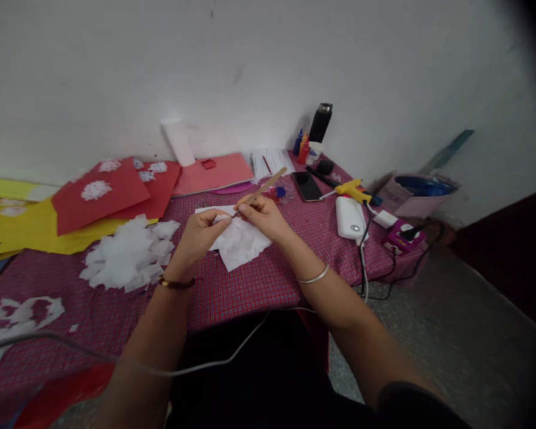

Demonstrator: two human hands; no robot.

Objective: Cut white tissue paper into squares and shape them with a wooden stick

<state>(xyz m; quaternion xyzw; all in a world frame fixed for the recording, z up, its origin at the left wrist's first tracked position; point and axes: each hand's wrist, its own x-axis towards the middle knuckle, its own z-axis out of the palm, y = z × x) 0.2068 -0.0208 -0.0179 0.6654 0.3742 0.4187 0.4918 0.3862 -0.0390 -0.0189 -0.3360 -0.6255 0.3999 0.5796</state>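
Note:
My right hand is closed around a flat wooden craft stick, which slants up and to the right out of the fingers. Opposite it, my left hand pinches at the upper edge of a crumpled sheet of white tissue paper. The fingertips of both hands nearly meet over this paper, at the stick's lower end. Exactly what lies between the left thumb and finger is too small to see. To the left of my left hand is a heap of white tissue pieces.
Red sheets with white tufts lie over yellow paper at left. Toward the right are a phone, yellow glue gun, white power bank and purple power strip with cables. Paint bottles and a black flask stand behind.

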